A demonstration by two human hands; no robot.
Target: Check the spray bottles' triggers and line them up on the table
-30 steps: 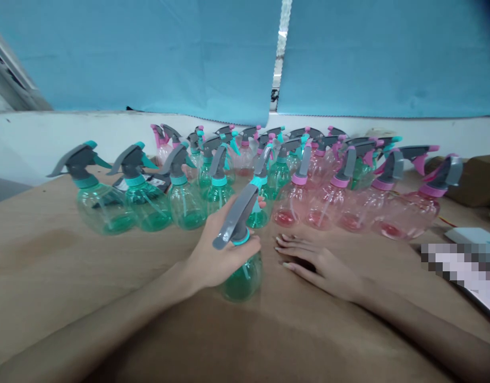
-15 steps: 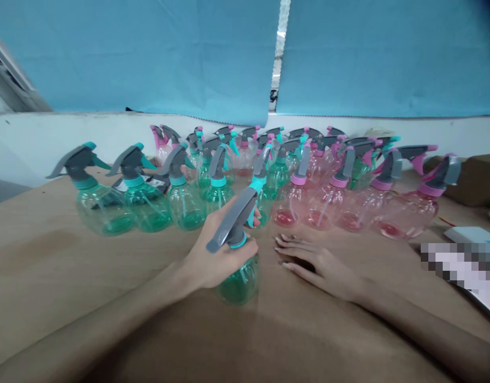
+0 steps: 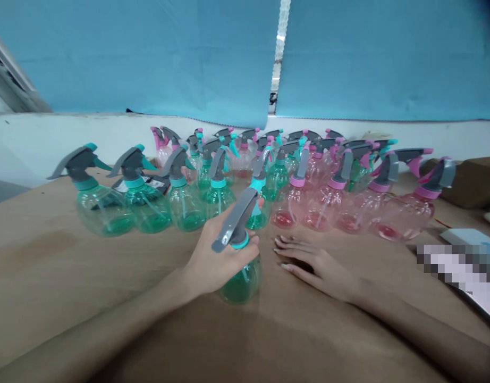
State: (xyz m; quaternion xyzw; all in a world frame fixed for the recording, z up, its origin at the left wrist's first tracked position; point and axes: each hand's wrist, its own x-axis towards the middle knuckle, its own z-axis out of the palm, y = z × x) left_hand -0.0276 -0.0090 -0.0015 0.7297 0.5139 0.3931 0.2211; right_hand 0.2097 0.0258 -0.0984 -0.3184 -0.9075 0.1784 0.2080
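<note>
My left hand [image 3: 213, 255] is wrapped round the neck of a green spray bottle [image 3: 240, 284] at the middle of the table. The bottle has a grey trigger head with a turquoise nozzle and collar, and its neck is partly hidden by my fingers. To the right, my right hand [image 3: 314, 266] lies palm down on the tabletop with fingers stretched out, holding nothing. Just beyond both hands stands a row of spray bottles: green ones [image 3: 187, 207] on the left, pink ones [image 3: 287, 210] on the right.
More spray bottles [image 3: 243, 154] with pink and turquoise nozzles crowd behind the front row. A white box [image 3: 470, 239] and a pixelated flat item [image 3: 460, 276] lie at the right edge. Blue cloth [image 3: 149, 58] hangs over the back wall. The brown table [image 3: 49, 298] extends left.
The held spray bottle and my left hand have shifted very slightly to the right. My right hand stays flat on the table.
</note>
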